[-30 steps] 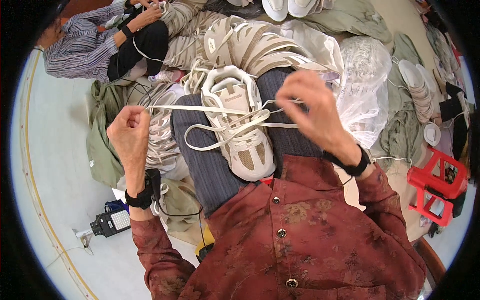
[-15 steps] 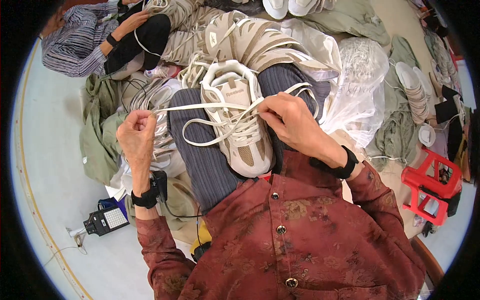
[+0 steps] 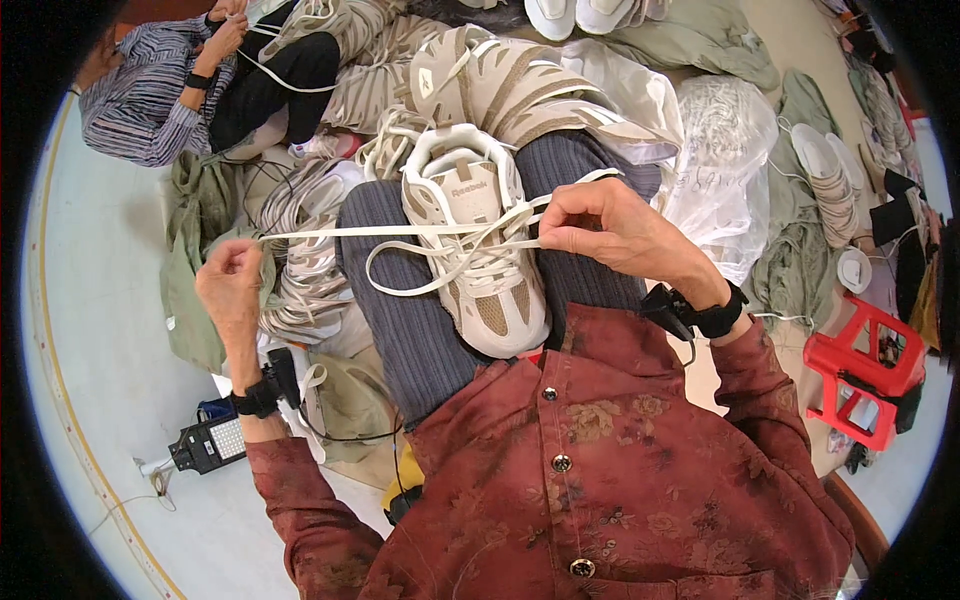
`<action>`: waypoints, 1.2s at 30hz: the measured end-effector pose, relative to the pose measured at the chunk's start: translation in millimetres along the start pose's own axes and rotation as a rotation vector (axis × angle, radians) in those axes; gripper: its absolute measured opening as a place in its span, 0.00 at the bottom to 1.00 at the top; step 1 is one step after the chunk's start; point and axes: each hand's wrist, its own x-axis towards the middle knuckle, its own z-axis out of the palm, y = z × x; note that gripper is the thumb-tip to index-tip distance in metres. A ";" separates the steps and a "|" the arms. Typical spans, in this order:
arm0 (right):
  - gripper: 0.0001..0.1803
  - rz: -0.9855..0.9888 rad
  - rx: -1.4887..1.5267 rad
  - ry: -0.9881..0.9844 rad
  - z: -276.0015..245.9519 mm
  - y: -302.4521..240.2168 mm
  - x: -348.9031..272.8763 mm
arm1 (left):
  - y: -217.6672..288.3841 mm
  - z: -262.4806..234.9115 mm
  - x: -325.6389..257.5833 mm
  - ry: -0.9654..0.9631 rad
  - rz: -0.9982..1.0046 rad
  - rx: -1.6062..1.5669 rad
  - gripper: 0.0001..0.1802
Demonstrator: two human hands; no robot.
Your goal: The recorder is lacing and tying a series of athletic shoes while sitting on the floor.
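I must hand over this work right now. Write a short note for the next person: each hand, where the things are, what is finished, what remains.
Left hand: shut on the end of the shoelace, pulled taut out to the left.
Right hand: pinches the lace beside the shoe's upper eyelets.
Beige sneaker: lies on the lap, between the thighs in grey trousers.
Done: lace is threaded and crossed through the eyelets; a loose loop hangs over the front.
Left: no bow or knot is visible. More sneakers lie piled ahead on the floor.
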 end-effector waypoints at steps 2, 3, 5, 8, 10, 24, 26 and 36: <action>0.08 0.002 0.093 -0.002 0.6 0.3 -0.5 | -24.0 -20.0 11.8 0.063 0.020 0.160 0.06; 0.08 0.003 0.185 -0.009 1.8 -0.5 0.1 | -40.2 -32.3 15.5 0.096 0.022 0.207 0.07; 0.08 -0.001 0.210 -0.013 3.7 -1.5 1.1 | -68.8 -60.0 22.7 0.120 0.012 0.304 0.08; 0.08 -0.049 0.149 0.001 0.9 -4.0 -1.8 | -97.1 -88.5 30.6 0.141 -0.017 0.381 0.11; 0.09 -0.108 0.072 -0.009 1.5 -5.3 0.0 | -124.3 -126.0 30.9 0.158 -0.117 0.505 0.11; 0.08 -0.147 0.221 0.105 21.1 11.3 13.3 | -197.0 -240.0 0.7 0.287 -0.232 0.581 0.13; 0.08 -0.134 0.221 0.145 18.1 15.7 12.6 | -203.4 -254.7 -2.5 0.332 -0.293 0.634 0.13; 0.09 -0.088 0.151 0.289 16.5 27.5 17.9 | -175.1 -238.3 11.2 0.313 -0.223 0.582 0.12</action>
